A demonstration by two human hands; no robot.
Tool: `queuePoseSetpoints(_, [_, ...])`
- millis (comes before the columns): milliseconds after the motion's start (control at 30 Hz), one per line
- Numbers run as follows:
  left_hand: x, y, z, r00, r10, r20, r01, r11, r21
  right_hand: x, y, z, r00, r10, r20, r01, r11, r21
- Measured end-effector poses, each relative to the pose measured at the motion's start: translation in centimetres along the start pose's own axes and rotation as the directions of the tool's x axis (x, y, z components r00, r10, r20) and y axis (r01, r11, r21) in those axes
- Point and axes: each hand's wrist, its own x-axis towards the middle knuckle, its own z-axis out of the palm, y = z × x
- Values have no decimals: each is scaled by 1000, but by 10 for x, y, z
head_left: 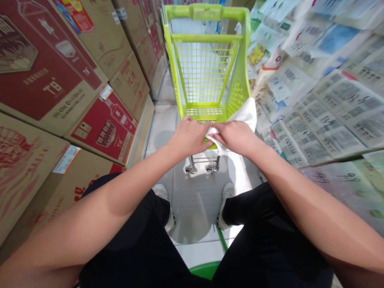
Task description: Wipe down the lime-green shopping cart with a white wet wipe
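Note:
A lime-green plastic shopping cart [207, 38] with a grid basket stands right in front of me. At its near edge my left hand [192, 136] is closed, thumb and forefinger around a corner of a white cloth [246, 114]. Close beside it my right hand [235, 136] also grips the cloth, with fingers curled. The cloth drapes from between my hands over the cart's near right corner. Part of the cart's near rim and several of my fingertips are hidden under the hands and cloth.
Stacked cartons [105, 124] line the left side, some red. Plastic-wrapped packs [330, 104] are piled high on the right. Below the cart are small casters [213, 169] on a tiled floor [195, 200]. A green stool-like edge [205, 270] shows between my legs.

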Motion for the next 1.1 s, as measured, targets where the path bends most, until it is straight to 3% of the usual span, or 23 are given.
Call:
queuePoseSetpoints(67, [-1,-11,-12,993,113,-37,-115,991,-65,0,8,2,1000,-2,1,2,999,39])
queuePoseSetpoints(167, [0,-53,-28,970,234,-61,-238,969,-67,-1,20,3,1000,-16,-9,17,995,99])
queuePoseSetpoints(300, [10,-111,-30,975,222,-20,-223,968,-115,-3,29,4,997,-63,-43,67,992,110])
queuePoseSetpoints(400, [17,-124,-23,983,181,-3,-180,979,-98,-3,30,6,996,-78,-53,84,991,107])
queuePoseSetpoints(633, [24,-88,-9,988,124,-95,-126,992,-20,2,3,13,990,-72,-121,78,996,46])
queuePoseSetpoints(800, [39,-46,10,982,124,-146,-120,992,31,-2,-15,12,967,204,-151,-199,979,46])
queuePoseSetpoints(967, [52,-14,25,963,98,-253,-99,995,8,-10,-6,11,919,371,-137,-365,929,64])
queuePoseSetpoints(1100, [58,-24,19,959,197,-202,-208,977,-34,-14,16,18,937,314,-154,-288,942,171])
